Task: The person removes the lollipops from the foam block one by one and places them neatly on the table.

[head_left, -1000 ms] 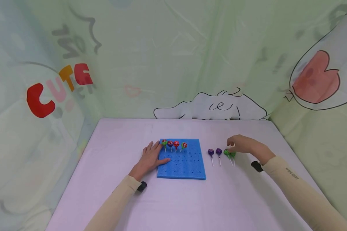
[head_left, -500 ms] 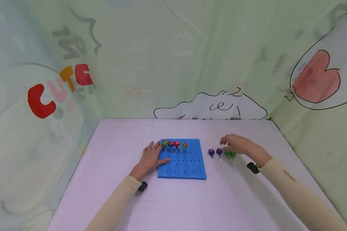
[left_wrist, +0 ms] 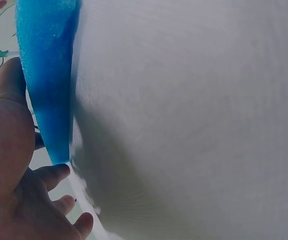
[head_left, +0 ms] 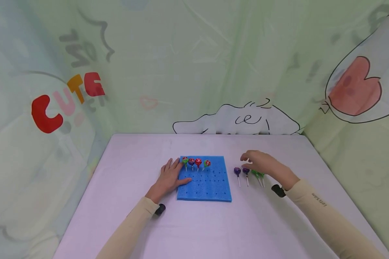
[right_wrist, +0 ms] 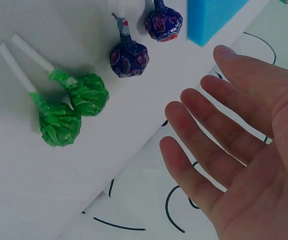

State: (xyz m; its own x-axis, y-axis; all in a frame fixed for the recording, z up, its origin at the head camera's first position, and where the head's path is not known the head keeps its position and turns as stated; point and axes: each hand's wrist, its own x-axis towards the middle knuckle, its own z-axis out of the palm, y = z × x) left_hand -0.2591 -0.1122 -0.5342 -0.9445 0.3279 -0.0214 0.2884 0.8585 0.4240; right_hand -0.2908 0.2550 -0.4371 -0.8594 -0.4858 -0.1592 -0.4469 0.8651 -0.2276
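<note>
My left hand [head_left: 166, 180] rests at the left side of a blue foam board [head_left: 210, 190], its thumb lying over the top and its fingers spread along the edge. Stuck in the board's far row stand several lollipops: a green one [head_left: 185, 160], a purple one [head_left: 191, 162], a red one [head_left: 198, 162] and another green one [head_left: 207, 163]. Over the loose lollipops hovers my right hand [head_left: 262, 162], fingers apart and holding nothing. Below it lie two purple lollipops [right_wrist: 129, 59] and two green lollipops [right_wrist: 59, 124], side by side with sticks toward me.
The board has rows of small holes [head_left: 206, 180]. A pale cloth-covered table [head_left: 194, 230] extends around it. Printed curtains [head_left: 194, 72] hang close behind the table and at both sides.
My right hand has moved left, from above the green lollipops to near the purple ones. The left hand and the board have stayed in place.
</note>
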